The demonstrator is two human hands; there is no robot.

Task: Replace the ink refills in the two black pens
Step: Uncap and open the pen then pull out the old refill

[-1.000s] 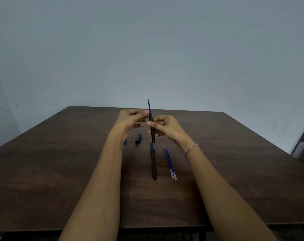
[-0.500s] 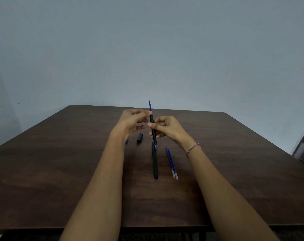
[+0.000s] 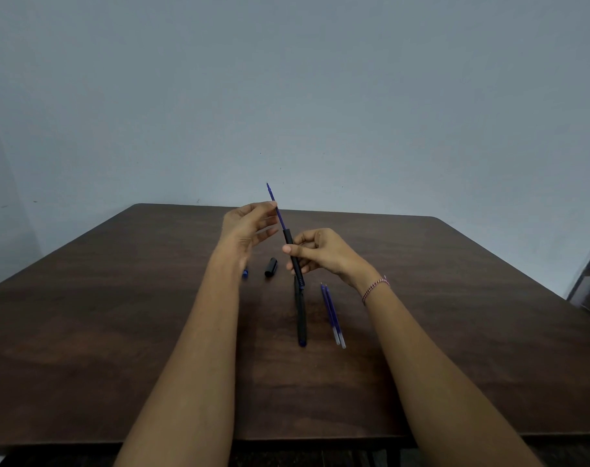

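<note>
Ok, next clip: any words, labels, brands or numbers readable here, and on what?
None can be read. The pen barrel in the right hand, the blue refill the left hand pinches, the second pen, the spare refills and the cap on the table show no legible print.

Left hand pinches higher; right hand pinches lower, forearms extended.

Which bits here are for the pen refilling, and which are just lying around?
Job: black pen in the right hand, blue refill pinched by the left hand, second pen, two spare refills, black cap, small blue piece (probably).
Just there: table, bracelet.
</note>
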